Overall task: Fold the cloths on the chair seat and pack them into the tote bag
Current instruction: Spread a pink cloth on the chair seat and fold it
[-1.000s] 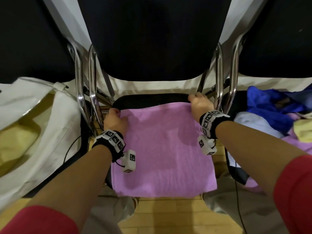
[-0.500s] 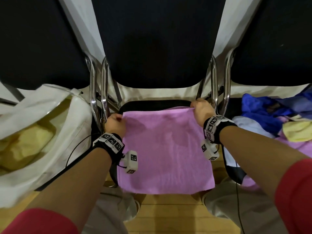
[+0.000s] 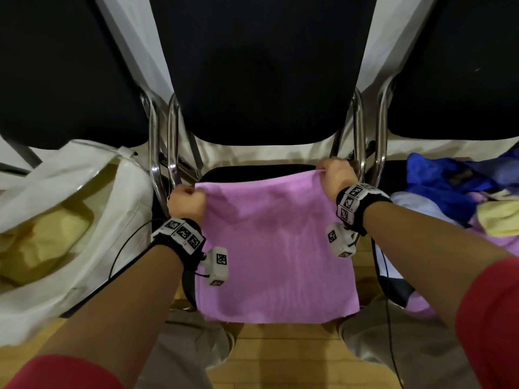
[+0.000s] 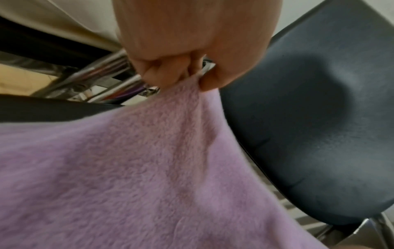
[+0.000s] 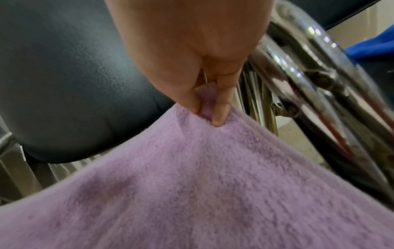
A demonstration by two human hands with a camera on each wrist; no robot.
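A purple cloth [image 3: 276,248] lies spread over the black chair seat [image 3: 258,172], its near edge hanging past the front. My left hand [image 3: 186,202] pinches the cloth's far left corner, and the left wrist view shows thumb and fingers closed on that corner [image 4: 192,82]. My right hand [image 3: 335,175] pinches the far right corner, seen between thumb and finger in the right wrist view [image 5: 208,107]. Both far corners are lifted a little off the seat. The white tote bag [image 3: 84,220] stands open on the chair to the left with a yellow cloth [image 3: 47,242] inside.
Chrome chair frames [image 3: 163,141] rise on both sides of the seat. On the right chair lies a pile of blue [image 3: 443,186], yellow [image 3: 500,220] and purple cloths. Wooden floor [image 3: 280,355] and my knees are below the seat.
Both hands have raised the cloth's far edge off the seat and drawn it slightly toward me. My head view has shifted, showing more of the tote bag.
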